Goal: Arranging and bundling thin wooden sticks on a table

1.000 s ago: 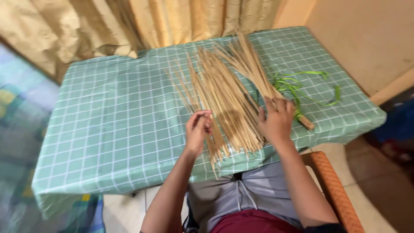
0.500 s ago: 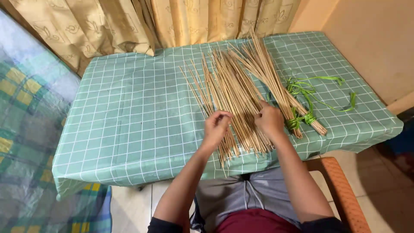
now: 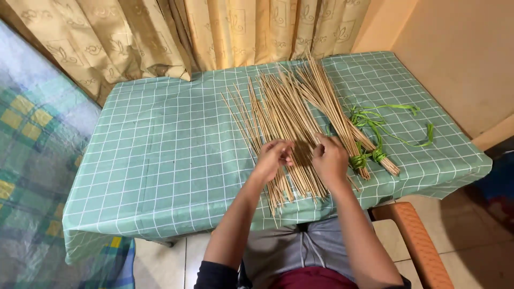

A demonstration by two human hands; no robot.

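1. Loose spread of thin tan wooden sticks (image 3: 278, 115) lies fanned across the middle of the tabletop, near ends at the front edge, far ends splaying toward the curtain. Some near ends overhang the edge slightly.
2. Left hand (image 3: 273, 158) rests on the near part of the spread, fingers (image 3: 285, 146) curled down onto the sticks. Looks like pinching or pressing a few; whether any are truly gripped, cannot tell.
3. Right hand (image 3: 330, 158) sits just beside it on the same spread, fingers bent and touching the sticks. Same caveat: contact is clear, closed grasp is not.
4. Hands are close together with a small gap, both at the near ends, likely because the sticks converge there and are easiest to sort.
5. Just right of the right hand: two tied bundles of the same tan sticks (image 3: 342, 120), bound near their near ends with green strip ties (image 3: 369, 157). They lie diagonally, set apart from the loose sticks.
6. Further right: loose green ribbon-like strips (image 3: 399, 120) curled on the cloth, near the bundles.
7. Tabletop is covered by a green cloth with a white grid pattern (image 3: 160, 155).
8. Behind: beige patterned curtain (image 3: 160, 37). Bottom right: orange chair arm (image 3: 415, 235). Left: blue-green checked fabric (image 3: 32, 160).
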